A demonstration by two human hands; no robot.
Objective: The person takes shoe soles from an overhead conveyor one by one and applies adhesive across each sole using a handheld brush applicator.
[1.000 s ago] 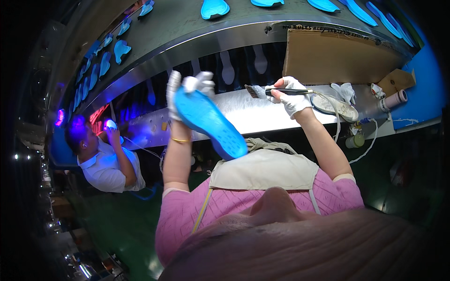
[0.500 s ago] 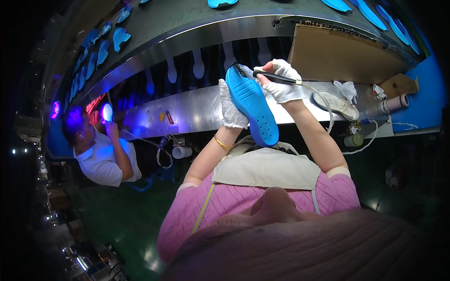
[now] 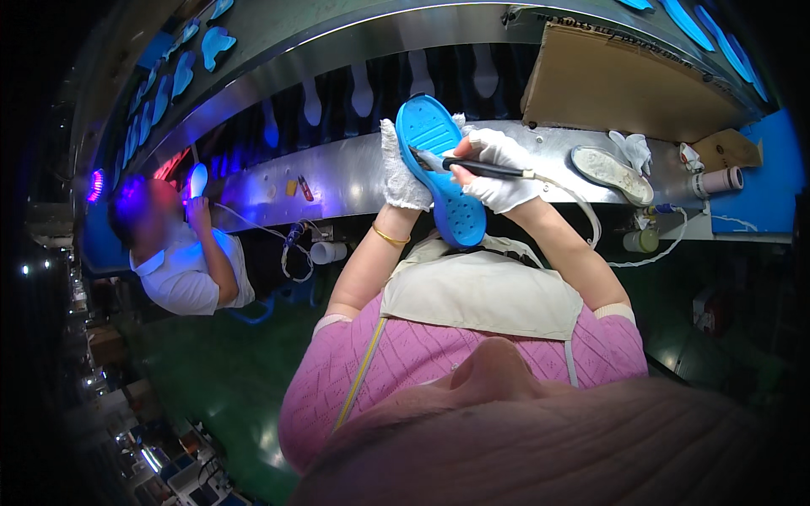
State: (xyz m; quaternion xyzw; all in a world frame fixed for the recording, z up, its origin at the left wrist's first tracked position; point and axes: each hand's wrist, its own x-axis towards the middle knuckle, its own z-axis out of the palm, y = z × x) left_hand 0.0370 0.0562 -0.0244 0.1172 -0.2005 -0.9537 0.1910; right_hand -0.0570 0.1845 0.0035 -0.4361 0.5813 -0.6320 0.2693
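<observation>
A bright blue shoe sole [image 3: 439, 169] stands upright in front of my chest, its inner side facing me. My left hand [image 3: 398, 169], in a white knit glove, grips its left edge. My right hand [image 3: 498, 169], also gloved, holds a black-handled brush [image 3: 472, 166] with a thin hose trailing from it. The brush tip rests on the middle of the sole. A gold bracelet is on my left wrist.
A metal workbench ledge [image 3: 337, 177] runs across behind the sole. On it to the right lie a white sole [image 3: 612, 164], a rag and a small white roll [image 3: 717, 180]. Blue soles [image 3: 211, 42] ride a conveyor above. A co-worker [image 3: 181, 261] works at the left under violet light.
The sole was carried from my left toward the centre and turned upright. My right hand came left and set the brush on the sole.
</observation>
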